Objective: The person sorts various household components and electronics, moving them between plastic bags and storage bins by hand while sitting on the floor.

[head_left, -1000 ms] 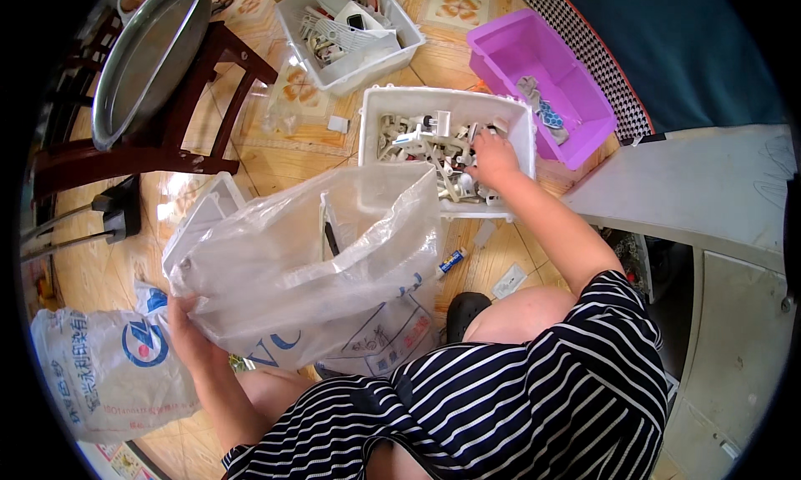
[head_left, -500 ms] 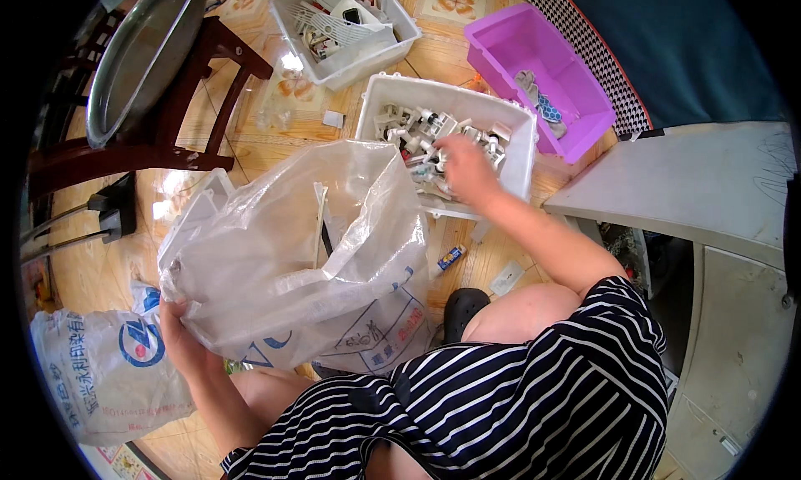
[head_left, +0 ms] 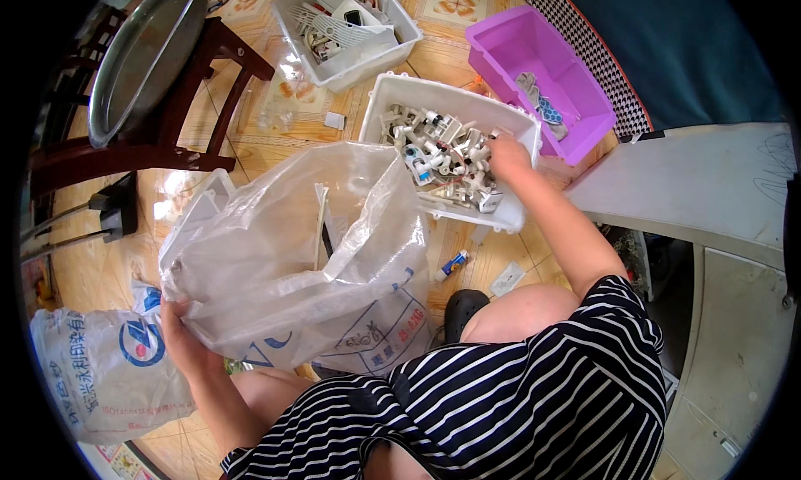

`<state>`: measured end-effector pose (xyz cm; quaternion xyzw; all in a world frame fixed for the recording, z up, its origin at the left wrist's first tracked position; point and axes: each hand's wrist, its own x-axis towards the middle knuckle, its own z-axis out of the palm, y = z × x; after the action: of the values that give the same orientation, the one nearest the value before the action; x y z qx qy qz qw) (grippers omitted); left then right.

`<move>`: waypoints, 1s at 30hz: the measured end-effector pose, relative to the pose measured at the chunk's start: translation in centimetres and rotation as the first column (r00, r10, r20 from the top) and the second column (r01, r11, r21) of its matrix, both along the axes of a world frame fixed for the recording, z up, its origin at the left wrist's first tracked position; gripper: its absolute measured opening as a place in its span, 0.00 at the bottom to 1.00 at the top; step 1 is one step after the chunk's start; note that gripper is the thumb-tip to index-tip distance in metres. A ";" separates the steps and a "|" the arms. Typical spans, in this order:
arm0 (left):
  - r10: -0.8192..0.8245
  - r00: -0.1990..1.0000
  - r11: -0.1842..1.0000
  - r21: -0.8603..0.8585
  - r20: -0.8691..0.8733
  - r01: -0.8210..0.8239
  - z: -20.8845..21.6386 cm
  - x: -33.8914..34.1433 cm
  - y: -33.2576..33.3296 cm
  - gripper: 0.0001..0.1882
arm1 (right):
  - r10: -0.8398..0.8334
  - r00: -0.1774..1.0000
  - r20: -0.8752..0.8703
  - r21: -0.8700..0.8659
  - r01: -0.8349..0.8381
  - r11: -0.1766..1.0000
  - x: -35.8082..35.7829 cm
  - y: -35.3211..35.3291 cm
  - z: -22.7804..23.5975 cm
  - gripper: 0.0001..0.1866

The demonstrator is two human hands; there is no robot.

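My left hand (head_left: 188, 340) is closed on the left edge of a large translucent plastic sack (head_left: 259, 300), whose mouth gapes upward. A thin white strip (head_left: 320, 221) and a dark piece are visible inside it. Beyond the sack sits a white plastic bin (head_left: 521, 211), holding a heap of small white plastic fittings (head_left: 442, 150). My right hand (head_left: 511, 161) reaches into the bin's right side, its fingers curled at the edge of the heap. The fingertips are partly hidden, and whatever they pinch cannot be made out.
Behind stands another white bin (head_left: 350, 78) with assorted parts. A purple tub (head_left: 584, 138) with patterned gloves (head_left: 542, 104) is at the right, by a grey cabinet (head_left: 676, 175). A wooden stool (head_left: 188, 150) bears a metal basin (head_left: 138, 79). Another filled sack (head_left: 125, 396) lies left.
My right hand has moved right across the fittings to the bin's right side. The bin has shifted slightly to the right, and the heap looks rearranged. My left hand stays on the sack.
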<state>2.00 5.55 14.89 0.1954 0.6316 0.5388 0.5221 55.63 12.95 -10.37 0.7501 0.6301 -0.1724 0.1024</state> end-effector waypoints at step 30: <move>-0.071 0.997 0.997 0.041 0.031 0.069 0.5 1.4 -0.4 0.24 | 0.209 0.967 0.147 -0.305 -0.157 0.939 -2.0 -1.7 1.6 0.11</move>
<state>3.44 5.14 15.35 0.2191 0.6048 0.5359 0.5468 53.61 11.21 -8.74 0.6773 0.6534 -0.1857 0.2828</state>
